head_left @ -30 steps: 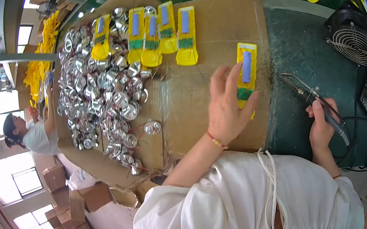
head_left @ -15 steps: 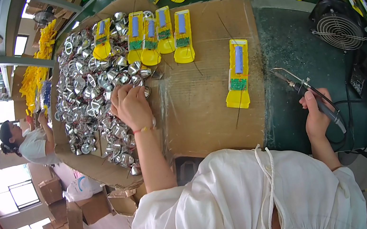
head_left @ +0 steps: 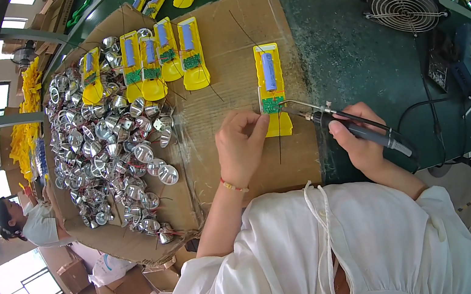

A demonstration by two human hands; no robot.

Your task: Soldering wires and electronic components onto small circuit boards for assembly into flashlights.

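A yellow plastic torch half-shell (head_left: 271, 89), with a blue cylindrical battery and a small green circuit board seated in it, lies flat on a cardboard sheet (head_left: 219, 45) just in front of the person. The left hand (head_left: 241, 146) rests beside its lower end, fingers curled and pinching at the board (what the fingertips grip is too small to tell), while the right hand (head_left: 357, 140) is closed around a black soldering iron (head_left: 343, 124) whose tip reaches the board. The shell looks light, stiff and likely to slide, so it is probably best steadied by its plastic edges, away from the thin wires and hot tip.
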